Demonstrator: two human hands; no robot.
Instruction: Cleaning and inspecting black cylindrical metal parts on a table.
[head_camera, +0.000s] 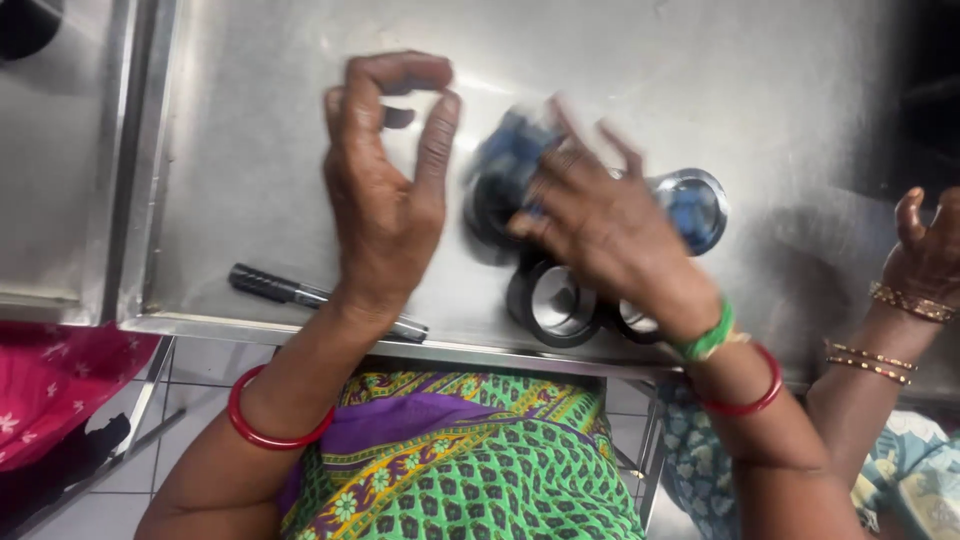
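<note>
My left hand (385, 190) hovers over a steel table (250, 120), its fingers curled and apart with nothing in them. My right hand (600, 225) is blurred and rests over a cluster of black ring-shaped parts (550, 305). A blurred dark blue and black round part (500, 165) lies under its fingertips; whether the fingers grip it is unclear. A shiny metal cup-like piece (695, 205) with a blue reflection lies just right of that hand.
A black and silver marker pen (290, 292) lies near the table's front edge, partly under my left wrist. Another person's hand (925, 260) with gold bangles rests on the table at the right. A second steel surface (50, 180) adjoins at the left.
</note>
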